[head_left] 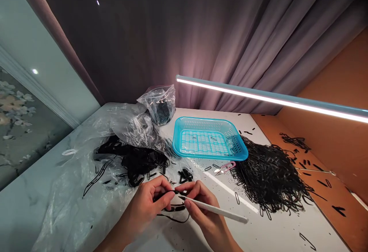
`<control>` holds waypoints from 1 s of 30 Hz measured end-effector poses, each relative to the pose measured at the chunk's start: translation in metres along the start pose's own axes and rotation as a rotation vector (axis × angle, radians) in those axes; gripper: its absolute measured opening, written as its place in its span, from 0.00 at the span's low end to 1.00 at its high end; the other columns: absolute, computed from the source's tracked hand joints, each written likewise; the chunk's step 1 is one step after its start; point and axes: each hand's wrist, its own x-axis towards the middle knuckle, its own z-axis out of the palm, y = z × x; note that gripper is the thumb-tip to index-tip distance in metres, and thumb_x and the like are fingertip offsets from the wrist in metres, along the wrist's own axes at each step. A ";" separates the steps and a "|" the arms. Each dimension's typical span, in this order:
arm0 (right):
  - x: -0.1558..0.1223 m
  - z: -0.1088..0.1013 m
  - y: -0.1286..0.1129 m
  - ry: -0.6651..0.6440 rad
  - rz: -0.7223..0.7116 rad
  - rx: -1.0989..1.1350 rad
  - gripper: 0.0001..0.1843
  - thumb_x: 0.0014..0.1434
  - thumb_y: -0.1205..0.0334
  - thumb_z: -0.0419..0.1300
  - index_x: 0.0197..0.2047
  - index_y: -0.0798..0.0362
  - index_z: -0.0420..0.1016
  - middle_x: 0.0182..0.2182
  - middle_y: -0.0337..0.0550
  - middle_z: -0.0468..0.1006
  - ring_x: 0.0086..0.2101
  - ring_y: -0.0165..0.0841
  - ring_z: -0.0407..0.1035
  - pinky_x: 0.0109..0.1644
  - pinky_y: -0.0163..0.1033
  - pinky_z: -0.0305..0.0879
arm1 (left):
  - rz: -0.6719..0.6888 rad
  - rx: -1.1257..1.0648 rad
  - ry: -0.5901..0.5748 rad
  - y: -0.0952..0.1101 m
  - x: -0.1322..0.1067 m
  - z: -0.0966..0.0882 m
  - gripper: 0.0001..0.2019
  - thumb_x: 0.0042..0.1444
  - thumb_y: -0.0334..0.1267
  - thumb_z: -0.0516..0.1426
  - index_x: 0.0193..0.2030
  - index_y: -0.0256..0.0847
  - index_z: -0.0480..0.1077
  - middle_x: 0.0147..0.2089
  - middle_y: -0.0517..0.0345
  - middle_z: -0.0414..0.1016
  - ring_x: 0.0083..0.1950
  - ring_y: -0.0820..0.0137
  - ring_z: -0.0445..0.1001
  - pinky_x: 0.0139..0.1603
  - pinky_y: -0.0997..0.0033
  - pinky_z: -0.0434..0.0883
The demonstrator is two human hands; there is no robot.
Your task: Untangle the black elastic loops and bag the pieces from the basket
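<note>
Hands low centre, close together over the near edge of the worktop, fingertips almost meeting. Left hand: closed in a pinch, thumb and fingers gripping one end of a thin black strip. Right hand: closed around a slim white stick, held pen-style, with the long end trailing out right past the hand and the tip pointing left at the strip. The strip spans the small gap between the two hands and is lifted just off the surface; stick tip is at it, but contact is too small to tell. Directly under the hands, a few loose black loops lie flat on the worktop, apart from the held strip. Just beyond the fingertips sits a small clump of short black pieces. Further back, centre: blue basket, perforated, with a few black bits inside. Pink snips lie just in front of the basket's right corner. Right of the basket and snips is a big pile of black strips, fanned out, well apart from the hands. Left of the hands, a second black pile sits on a crumpled clear plastic sheet. A clear bag with dark contents stands behind it, beside the basket's left rear corner. Lit lamp bar runs across above the basket, with a grey curtain behind. Stray black pieces are scattered on the orange surface at far right.
</note>
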 end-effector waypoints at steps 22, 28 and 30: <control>0.007 0.002 0.006 0.075 0.099 0.142 0.10 0.61 0.56 0.65 0.32 0.51 0.71 0.43 0.44 0.79 0.40 0.36 0.68 0.44 0.38 0.61 | 0.000 -0.128 -0.030 -0.006 0.006 0.002 0.10 0.62 0.42 0.58 0.34 0.39 0.67 0.29 0.62 0.72 0.25 0.77 0.64 0.27 0.76 0.62; 0.007 0.001 0.007 0.082 0.068 0.127 0.10 0.61 0.57 0.65 0.33 0.52 0.71 0.43 0.45 0.79 0.40 0.36 0.69 0.44 0.39 0.62 | -0.019 -0.152 -0.041 -0.008 0.007 0.004 0.09 0.61 0.41 0.59 0.35 0.39 0.66 0.30 0.63 0.70 0.27 0.77 0.64 0.28 0.77 0.61; 0.007 0.001 0.008 0.094 0.054 0.085 0.11 0.61 0.56 0.64 0.32 0.52 0.71 0.43 0.46 0.79 0.41 0.37 0.69 0.44 0.40 0.62 | -0.023 -0.156 -0.031 -0.008 0.007 0.004 0.08 0.60 0.41 0.60 0.36 0.39 0.67 0.29 0.65 0.67 0.28 0.76 0.63 0.29 0.77 0.60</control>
